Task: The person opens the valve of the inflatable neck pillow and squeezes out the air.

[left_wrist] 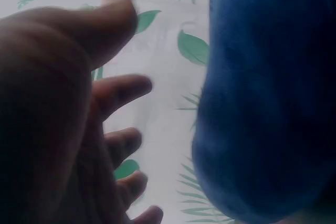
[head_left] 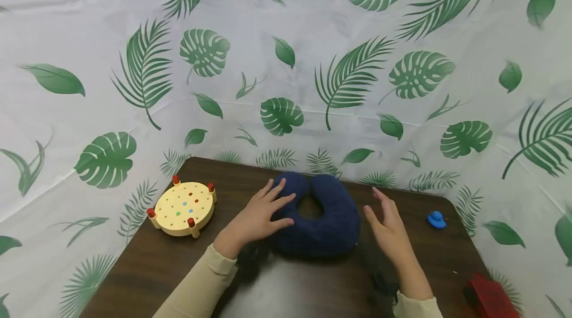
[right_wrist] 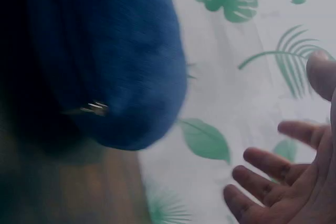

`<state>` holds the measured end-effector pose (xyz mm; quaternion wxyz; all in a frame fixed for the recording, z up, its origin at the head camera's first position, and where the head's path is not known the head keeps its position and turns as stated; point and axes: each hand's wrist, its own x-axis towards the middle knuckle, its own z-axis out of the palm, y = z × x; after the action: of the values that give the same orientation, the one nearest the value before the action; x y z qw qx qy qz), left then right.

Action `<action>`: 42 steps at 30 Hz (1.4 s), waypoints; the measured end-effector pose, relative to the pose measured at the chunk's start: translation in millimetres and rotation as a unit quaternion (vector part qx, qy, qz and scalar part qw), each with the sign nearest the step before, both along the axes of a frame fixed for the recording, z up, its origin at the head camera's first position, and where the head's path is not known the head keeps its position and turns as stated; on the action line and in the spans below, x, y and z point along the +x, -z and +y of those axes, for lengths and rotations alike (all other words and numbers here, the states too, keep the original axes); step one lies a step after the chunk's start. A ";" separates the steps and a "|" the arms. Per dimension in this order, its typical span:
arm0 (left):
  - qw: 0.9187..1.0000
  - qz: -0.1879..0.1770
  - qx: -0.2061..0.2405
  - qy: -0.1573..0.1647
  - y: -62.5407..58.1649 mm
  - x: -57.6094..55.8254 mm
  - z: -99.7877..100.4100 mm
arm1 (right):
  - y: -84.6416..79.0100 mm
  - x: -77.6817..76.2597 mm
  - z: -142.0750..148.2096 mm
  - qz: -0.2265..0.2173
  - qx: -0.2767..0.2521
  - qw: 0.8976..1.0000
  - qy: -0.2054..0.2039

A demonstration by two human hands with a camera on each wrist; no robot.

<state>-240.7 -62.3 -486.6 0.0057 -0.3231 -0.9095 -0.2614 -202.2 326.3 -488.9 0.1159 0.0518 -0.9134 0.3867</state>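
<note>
A navy U-shaped neck pillow lies on the dark wooden table with its opening toward the back wall. To its left is my left hand, fingers spread, overlapping the pillow's left arm in the head view. The left wrist view shows a gap between those fingers and the blue pillow. Off the pillow's right side, my right hand is held with fingers extended and thumb apart. A small metal zipper pull shows on the pillow in the right wrist view. Neither hand holds anything.
A round yellow pegboard with red-topped legs and several coloured pegs stands at the left of the table. On the right lies a small blue hat-shaped piece. A red object sits at the near right edge. Leaf-printed cloth hangs behind.
</note>
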 end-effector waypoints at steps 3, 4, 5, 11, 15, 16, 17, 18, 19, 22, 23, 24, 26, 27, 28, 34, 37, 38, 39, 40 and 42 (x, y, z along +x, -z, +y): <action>1.000 -0.004 0.005 0.012 5.0 -2.8 1.4 | 12.0 1.2 -1.6 -0.026 -0.041 0.999 0.006; 1.000 -0.001 0.004 0.015 8.1 -4.6 2.3 | 16.4 2.2 -1.7 -0.043 -0.060 0.997 0.007; 1.000 -0.001 0.006 0.018 11.1 -6.2 3.4 | 20.9 3.5 -1.7 -0.061 -0.080 0.995 0.007; 0.999 -0.024 0.005 0.022 30.9 -12.9 8.7 | 48.3 9.1 -0.3 -0.175 -0.234 0.956 0.014; 0.999 -0.042 0.008 0.013 36.6 -17.1 10.1 | 66.4 12.3 -0.3 -0.206 -0.322 0.924 0.028; 0.999 -0.045 0.008 0.010 37.9 -18.5 10.2 | 71.4 13.2 -0.2 -0.208 -0.339 0.917 0.027; 0.999 -0.046 0.009 0.010 38.8 -20.2 11.3 | 75.7 14.3 0.6 -0.207 -0.355 0.911 0.025; 0.999 -0.048 0.006 0.010 40.6 -22.2 12.5 | 79.9 15.7 1.6 -0.204 -0.368 0.907 0.021; 0.999 -0.051 0.005 0.011 42.3 -24.0 13.4 | 83.7 17.2 2.5 -0.202 -0.381 0.902 0.017; 0.998 -0.060 0.006 0.012 46.4 -29.2 15.7 | 93.5 20.5 4.9 -0.183 -0.420 0.889 0.002; 0.998 -0.061 0.008 0.012 47.3 -31.2 16.6 | 95.8 21.1 5.5 -0.176 -0.428 0.886 -0.004; 0.998 -0.063 0.011 0.012 48.3 -33.1 17.6 | 98.0 21.3 6.1 -0.168 -0.433 0.886 -0.010; 0.997 -0.067 0.022 0.011 49.2 -35.7 19.1 | 101.7 21.0 6.8 -0.156 -0.438 0.885 -0.018; 0.997 -0.068 0.030 0.009 50.5 -36.5 19.8 | 103.4 21.1 7.0 -0.153 -0.434 0.887 -0.025; 0.997 -0.071 0.038 0.008 51.8 -37.1 20.8 | 104.6 21.0 7.3 -0.150 -0.431 0.890 -0.029; 0.991 -0.097 0.089 0.013 60.1 -36.1 19.0 | 107.2 21.9 7.8 -0.140 -0.424 0.894 -0.038; 0.983 -0.130 0.127 0.031 56.8 -38.3 15.0 | 105.7 19.1 10.9 -0.129 -0.431 0.892 -0.039; 0.979 -0.143 0.141 0.038 55.1 -38.8 13.4 | 105.9 18.1 12.1 -0.128 -0.432 0.892 -0.039; 0.975 -0.154 0.155 0.046 53.4 -39.2 11.6 | 106.1 17.4 12.8 -0.127 -0.434 0.891 -0.037; 0.971 -0.163 0.164 0.054 52.9 -40.0 9.7 | 106.3 17.1 13.2 -0.126 -0.437 0.890 -0.035; 0.967 -0.173 0.176 0.071 51.6 -41.1 5.7 | 106.4 16.7 13.9 -0.127 -0.445 0.886 -0.033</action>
<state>-281.8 -56.6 -538.3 -0.1135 -0.3311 -0.8112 -0.4685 -185.5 340.1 -595.3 -0.0029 -0.0246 -0.6500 0.7595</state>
